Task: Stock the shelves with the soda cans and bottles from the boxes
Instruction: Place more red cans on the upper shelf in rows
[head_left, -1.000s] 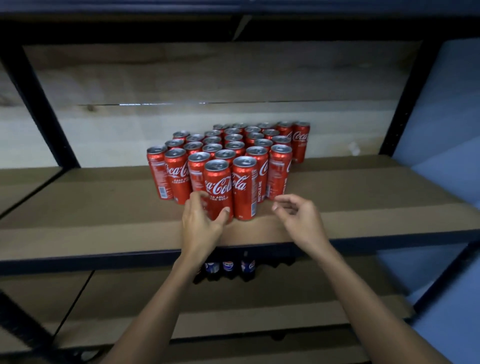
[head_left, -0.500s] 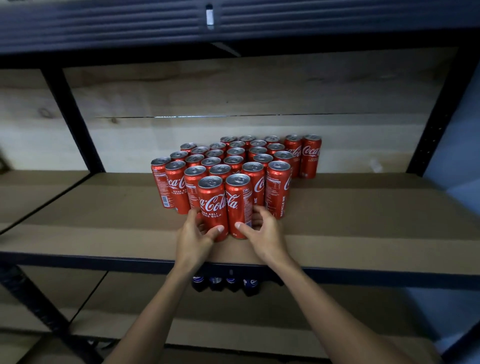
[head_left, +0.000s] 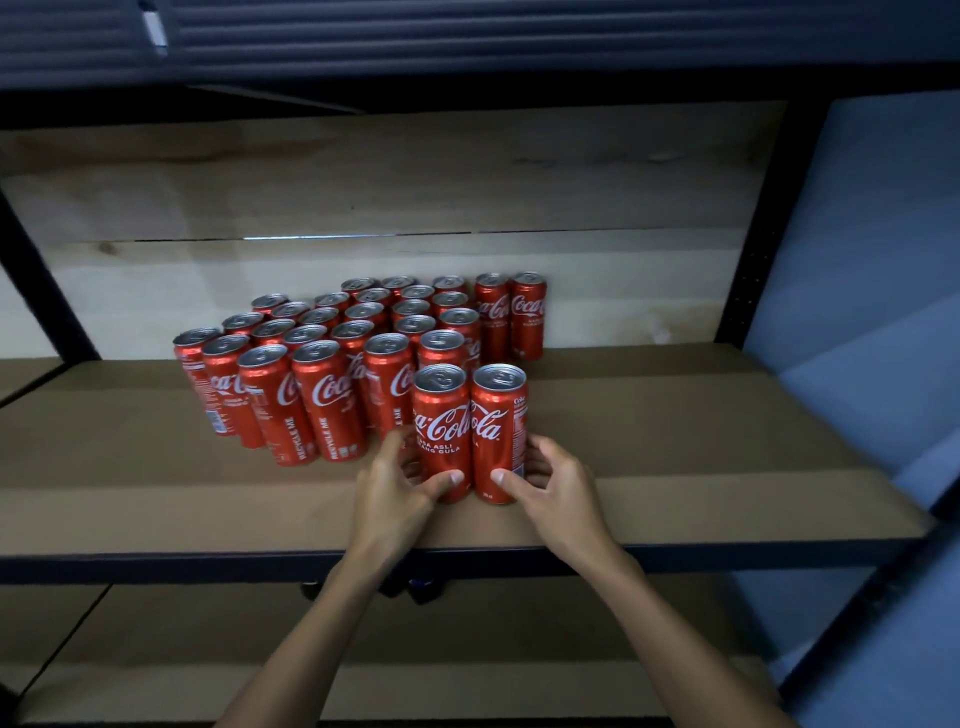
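A: so where are the two front cans?

B: near edge of the shelf (head_left: 675, 499), touching — left hand (head_left: 395, 491) grips the left can (head_left: 441, 431), right hand (head_left: 553, 483) grips the right can (head_left: 500, 431), thumbs in front.

A: and the rest?

B: the can block (head_left: 332, 353) stands just behind, far-left.

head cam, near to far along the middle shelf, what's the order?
Dark front edge of the shelf → left hand and right hand → the two front cans they grip → main block of cans → wooden back wall.
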